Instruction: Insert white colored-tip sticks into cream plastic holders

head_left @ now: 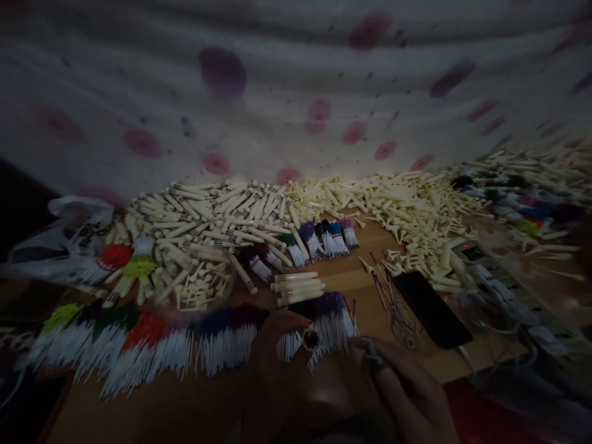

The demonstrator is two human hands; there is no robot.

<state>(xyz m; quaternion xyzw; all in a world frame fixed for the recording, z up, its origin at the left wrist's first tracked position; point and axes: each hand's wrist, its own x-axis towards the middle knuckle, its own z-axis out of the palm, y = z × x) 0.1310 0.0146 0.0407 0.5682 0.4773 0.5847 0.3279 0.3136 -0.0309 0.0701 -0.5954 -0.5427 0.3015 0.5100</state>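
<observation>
The left grip [282, 354], low and just left of centre in the frame, lies with curled fingers on a bundle of purple-tipped sticks [330, 320]. A ring [311, 338] shows on one finger; the dim light hides whether the sticks are pinched or only touched. The right grip [407, 391], lower right of centre, has its fingers drawn together near something small and dark. I cannot tell if it holds it.

Left of the hands, a row of white stick bundles [148, 345] with blue, red, green and yellow tips lies on the wooden desk [356, 277]. Right of the purple bundle lie thin metal tools [382, 287] and a black phone [432, 308].

Further back, at centre, sits a small stack of cream tubes [298, 288], with a clear bowl [194, 290] of cream pegs to its left. Behind these spreads a heap of striped-end tubes [217, 209], and to the right a heap of loose cream pegs [407, 203] beside a digital scale [472, 251]. A spotted cloth [277, 92] fills the top of the frame.
</observation>
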